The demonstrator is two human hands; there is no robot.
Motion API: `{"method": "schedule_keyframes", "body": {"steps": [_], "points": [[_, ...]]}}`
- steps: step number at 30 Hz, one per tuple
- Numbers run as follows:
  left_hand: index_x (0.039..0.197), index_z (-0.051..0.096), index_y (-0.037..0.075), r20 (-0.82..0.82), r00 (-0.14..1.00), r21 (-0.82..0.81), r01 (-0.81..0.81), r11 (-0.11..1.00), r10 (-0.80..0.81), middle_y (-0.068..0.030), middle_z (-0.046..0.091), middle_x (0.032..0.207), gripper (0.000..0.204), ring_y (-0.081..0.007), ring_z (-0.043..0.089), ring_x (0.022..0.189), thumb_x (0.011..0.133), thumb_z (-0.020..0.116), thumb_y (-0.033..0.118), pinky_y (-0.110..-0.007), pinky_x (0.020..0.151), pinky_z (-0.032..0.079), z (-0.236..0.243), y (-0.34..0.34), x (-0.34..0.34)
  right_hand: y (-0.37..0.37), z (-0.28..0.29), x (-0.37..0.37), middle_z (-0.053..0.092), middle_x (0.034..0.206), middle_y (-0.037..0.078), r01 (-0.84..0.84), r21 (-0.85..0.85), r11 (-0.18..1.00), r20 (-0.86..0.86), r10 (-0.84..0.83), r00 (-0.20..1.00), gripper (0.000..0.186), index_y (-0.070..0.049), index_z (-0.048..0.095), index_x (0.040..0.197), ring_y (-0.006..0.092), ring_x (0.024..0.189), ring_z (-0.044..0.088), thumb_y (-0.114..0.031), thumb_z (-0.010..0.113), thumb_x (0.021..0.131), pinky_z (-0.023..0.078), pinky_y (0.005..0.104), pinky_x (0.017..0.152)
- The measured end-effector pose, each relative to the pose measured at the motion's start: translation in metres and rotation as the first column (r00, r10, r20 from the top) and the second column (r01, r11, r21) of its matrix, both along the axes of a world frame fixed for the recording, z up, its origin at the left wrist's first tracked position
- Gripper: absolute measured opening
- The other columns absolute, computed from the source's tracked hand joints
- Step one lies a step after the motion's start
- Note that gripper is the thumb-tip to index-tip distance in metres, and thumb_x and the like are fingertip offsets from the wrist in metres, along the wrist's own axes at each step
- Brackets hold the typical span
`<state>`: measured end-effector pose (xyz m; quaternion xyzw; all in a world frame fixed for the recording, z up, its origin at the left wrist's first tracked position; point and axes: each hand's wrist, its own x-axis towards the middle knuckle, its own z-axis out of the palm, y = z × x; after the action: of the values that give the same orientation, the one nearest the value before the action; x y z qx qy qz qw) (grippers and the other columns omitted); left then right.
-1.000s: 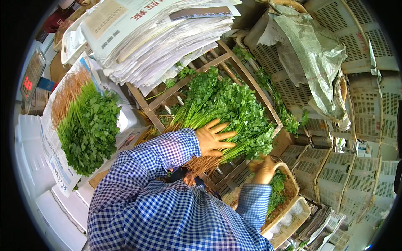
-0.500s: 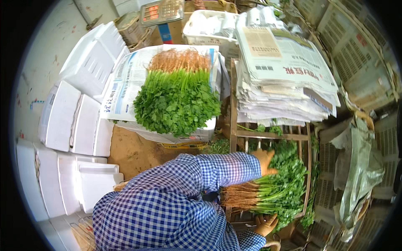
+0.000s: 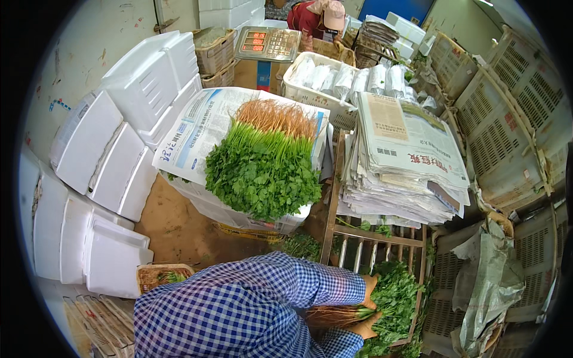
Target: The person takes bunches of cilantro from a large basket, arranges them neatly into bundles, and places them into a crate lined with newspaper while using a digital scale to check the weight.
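To my right, a bunch of coriander-like greens (image 3: 397, 301) with long brown roots lies on a slatted metal rack (image 3: 329, 230). My left hand (image 3: 369, 291) closes round its stems from the far side. From the near side my right hand (image 3: 365, 327) presses in on the same stems, its fingers partly hidden by leaves. Ahead of me, a broad pile of the same greens (image 3: 262, 173) rests on spread newspaper (image 3: 194, 140) over a white box, roots pointing away and leaves toward me.
A thick newspaper stack (image 3: 412, 155) sits on the rack's far end. Behind are a white basket (image 3: 322, 98) of wrapped bundles, a digital scale (image 3: 267, 43) and another person (image 3: 310, 21) in a cap. White foam boxes (image 3: 140, 89) line the left; plastic crates (image 3: 498, 137) line the right.
My hands have come closer together, from spread at both sides of the greens to gripping the stems. The view has tilted up, bringing the person at the back into sight.
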<state>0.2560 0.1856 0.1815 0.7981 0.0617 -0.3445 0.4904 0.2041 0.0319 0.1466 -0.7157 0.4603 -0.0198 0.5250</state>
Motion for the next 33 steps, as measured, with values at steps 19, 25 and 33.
{"method": "schedule_keyframes", "body": {"steps": [19, 25, 33], "points": [[0.145, 0.025, -0.018, 0.348, 0.913, -0.351, -0.084, 0.933, 0.213, -0.0356, 0.049, 0.138, 0.116, -0.0459, 0.052, 0.128, 0.076, 0.085, 0.054, -0.044, 0.112, 0.044, 0.051, -0.024, -0.093, -0.053, 0.043, -0.067, 0.041, 0.148, 0.033, -0.152, 0.213, 0.965, 0.441, 0.044, 0.897, 0.109, 0.000, 0.013, 0.157, 0.0464, 0.122, 0.058, -0.059, 0.072, 0.086, 0.058, 0.0557, 0.098], [0.154, 0.020, -0.006, 0.461, 0.795, -0.487, -0.145, 0.861, 0.395, -0.0293, 0.044, 0.145, 0.113, -0.0423, 0.045, 0.135, 0.079, 0.085, 0.048, -0.048, 0.114, 0.042, 0.052, -0.030, -0.136, -0.103, 0.031, -0.090, 0.039, 0.152, 0.031, -0.271, -0.142, 0.952, 0.420, 0.306, 0.854, 0.104, -0.002, 0.019, 0.160, 0.0448, 0.126, 0.054, -0.051, 0.076, 0.087, 0.052, 0.0553, 0.099], [0.159, 0.012, -0.003, 0.567, 0.297, -0.762, -0.165, 0.626, 0.768, -0.0258, 0.026, 0.161, 0.104, -0.0392, 0.028, 0.148, 0.091, 0.069, 0.053, -0.049, 0.120, 0.030, 0.063, 0.047, -0.194, 0.000, 0.104, -0.100, 0.041, 0.154, 0.024, -0.616, -0.268, 0.740, 0.635, 0.617, 0.465, 0.104, -0.006, 0.022, 0.159, 0.0418, 0.126, 0.053, -0.048, 0.080, 0.085, 0.049, 0.0556, 0.102]]}}
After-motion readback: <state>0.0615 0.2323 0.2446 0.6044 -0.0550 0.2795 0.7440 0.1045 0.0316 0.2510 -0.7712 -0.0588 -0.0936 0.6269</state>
